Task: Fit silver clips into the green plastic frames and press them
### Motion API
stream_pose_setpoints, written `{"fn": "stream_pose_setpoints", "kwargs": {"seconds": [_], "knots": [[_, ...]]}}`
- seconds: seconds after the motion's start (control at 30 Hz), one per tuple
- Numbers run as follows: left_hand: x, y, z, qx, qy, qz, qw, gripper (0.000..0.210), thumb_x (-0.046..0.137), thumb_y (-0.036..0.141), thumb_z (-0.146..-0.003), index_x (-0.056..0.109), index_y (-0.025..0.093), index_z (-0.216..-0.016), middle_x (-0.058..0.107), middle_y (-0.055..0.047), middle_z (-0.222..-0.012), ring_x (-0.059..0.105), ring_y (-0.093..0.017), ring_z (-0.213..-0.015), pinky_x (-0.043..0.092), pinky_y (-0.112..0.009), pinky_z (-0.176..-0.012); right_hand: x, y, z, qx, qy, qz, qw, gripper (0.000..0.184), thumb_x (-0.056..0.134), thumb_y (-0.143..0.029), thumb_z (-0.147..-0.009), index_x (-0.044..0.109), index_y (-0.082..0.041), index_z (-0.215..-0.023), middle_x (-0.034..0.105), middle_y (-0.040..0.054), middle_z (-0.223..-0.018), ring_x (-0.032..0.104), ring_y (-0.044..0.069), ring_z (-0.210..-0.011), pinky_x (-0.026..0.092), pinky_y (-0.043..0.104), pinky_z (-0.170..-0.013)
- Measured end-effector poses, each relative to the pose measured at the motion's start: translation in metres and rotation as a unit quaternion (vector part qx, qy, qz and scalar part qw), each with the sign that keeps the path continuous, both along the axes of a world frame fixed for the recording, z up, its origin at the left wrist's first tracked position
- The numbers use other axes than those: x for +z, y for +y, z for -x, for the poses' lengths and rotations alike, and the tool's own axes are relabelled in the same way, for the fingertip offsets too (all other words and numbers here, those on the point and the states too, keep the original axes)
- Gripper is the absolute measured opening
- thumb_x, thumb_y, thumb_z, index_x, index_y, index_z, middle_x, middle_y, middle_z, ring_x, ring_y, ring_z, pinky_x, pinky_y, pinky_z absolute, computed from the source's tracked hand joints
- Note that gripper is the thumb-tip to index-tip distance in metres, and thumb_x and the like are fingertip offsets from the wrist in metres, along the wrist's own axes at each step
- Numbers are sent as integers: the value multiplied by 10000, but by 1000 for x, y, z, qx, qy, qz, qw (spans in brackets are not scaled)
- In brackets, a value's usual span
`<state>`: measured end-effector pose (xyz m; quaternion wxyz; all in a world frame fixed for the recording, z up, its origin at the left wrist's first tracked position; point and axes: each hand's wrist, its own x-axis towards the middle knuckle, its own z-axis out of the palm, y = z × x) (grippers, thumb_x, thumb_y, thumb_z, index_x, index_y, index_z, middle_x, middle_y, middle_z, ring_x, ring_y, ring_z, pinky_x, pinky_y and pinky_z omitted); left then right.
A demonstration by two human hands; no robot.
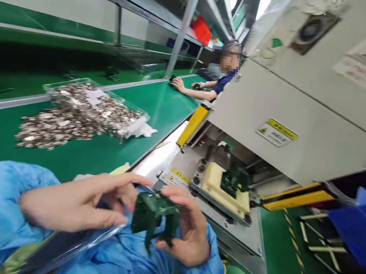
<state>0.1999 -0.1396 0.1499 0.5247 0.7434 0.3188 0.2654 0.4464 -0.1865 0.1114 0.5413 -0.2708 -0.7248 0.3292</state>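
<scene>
My right hand grips a dark green molded plastic part by its right side, thumb below and fingers above. The part has a blocky body with prongs pointing down, and is slightly blurred. Just left of it is my left hand, its thumb and fingers apart and facing the part; I cannot tell whether its fingertips touch it. Under the left hand, a shiny clear plastic edge runs across my lap. Another dark green part sits in the cream fixture of the machine at right.
On the green bench, small metal pieces lie heaped beside and inside a clear tray. Yellow guard bars flank the machine opening. A co-worker handles dark parts farther along. A blue bin stands at right.
</scene>
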Motion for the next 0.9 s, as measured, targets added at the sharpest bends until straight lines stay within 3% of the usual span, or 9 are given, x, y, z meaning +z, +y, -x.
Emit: {"fn": "stream_pose_setpoints", "kwargs": {"seconds": [0.07, 0.13, 0.2, 0.27, 0.4, 0.53, 0.67, 0.8, 0.9], "knots": [[14, 23, -45, -46, -3, -22, 999, 477, 615, 320, -833, 524, 240, -1294, 683, -74, -1098, 666, -214, -957, 555, -297, -822, 2, -17, -37, -161, 71, -6, 984, 536, 764, -431, -763, 526, -297, -1225, 590, 78, -1233, 549, 287, -1168, 465, 472, -979], [22, 40, -101, -55, -17, -103, 993, 488, 606, 334, -834, 509, 216, -1298, 606, -101, -1267, 594, -236, -1133, 494, -353, -969, 4, -31, -74, -335, 157, -30, 929, 524, 757, -354, -771, 504, -296, -1226, 555, 67, -1279, 535, 269, -1192, 454, 468, -993], [23, 51, -157, -63, -24, -193, 979, 624, 674, 342, -774, 467, 183, -1341, 504, -136, -1394, 486, -274, -1273, 396, -409, -1083, 5, -39, -108, -450, 212, -49, 866, 532, 753, -262, -753, 494, -279, -1217, 544, 61, -1284, 530, 260, -1197, 406, 501, -1036], [21, 57, -203, -62, -15, -210, 976, 776, 733, 345, -714, 407, 144, -1389, 429, -174, -1455, 412, -307, -1339, 332, -438, -1128, 7, -41, -135, -501, 223, -33, 835, 540, 765, -225, -717, 493, -256, -1182, 543, 69, -1273, 528, 266, -1193, 348, 548, -1069], [20, 61, -249, -25, 0, -133, 991, 780, 721, 385, -726, 409, 117, -1388, 570, -201, -1305, 532, -352, -1221, 424, -499, -1034, 9, -31, -167, -508, 172, 21, 843, 603, 806, -278, -673, 462, -227, -1166, 543, 107, -1249, 506, 292, -1212, 313, 583, -1080], [25, 58, -220, 7, -75, -47, 996, 794, 747, 409, -692, 423, 131, -1361, 620, -165, -1205, 632, -275, -1058, 504, -420, -951, 19, -5, -177, -472, 23, 21, 881, 643, 790, -363, -705, 440, -205, -1221, 539, 148, -1261, 520, 302, -1196, 388, 529, -1044], [22, 50, -138, -13, -57, 42, 997, 730, 768, 372, -659, 476, 163, -1295, 621, -100, -1190, 616, -248, -1098, 496, -373, -974, 38, 20, -178, -388, -173, 58, 904, 585, 752, -462, -733, 500, -206, -1195, 595, 125, -1204, 558, 297, -1144, 436, 481, -1006], [-5, 41, -64, -5, 72, 122, 990, 669, 772, 398, -661, 497, 264, -1256, 596, -27, -1278, 512, -241, -1269, 421, -370, -1064, 47, 29, -179, -328, -255, 108, 903, 576, 723, -564, -722, 549, -211, -1143, 629, 113, -1160, 580, 307, -1123, 454, 475, -994], [-34, 41, -42, 4, 88, 130, 988, 640, 803, 375, -608, 563, 315, -1198, 564, -17, -1343, 502, -260, -1284, 398, -410, -1075, 39, 20, -183, -358, -292, 106, 881, 639, 686, -621, -713, 579, -203, -1184, 593, 130, -1247, 533, 322, -1194, 403, 495, -1047]]}}
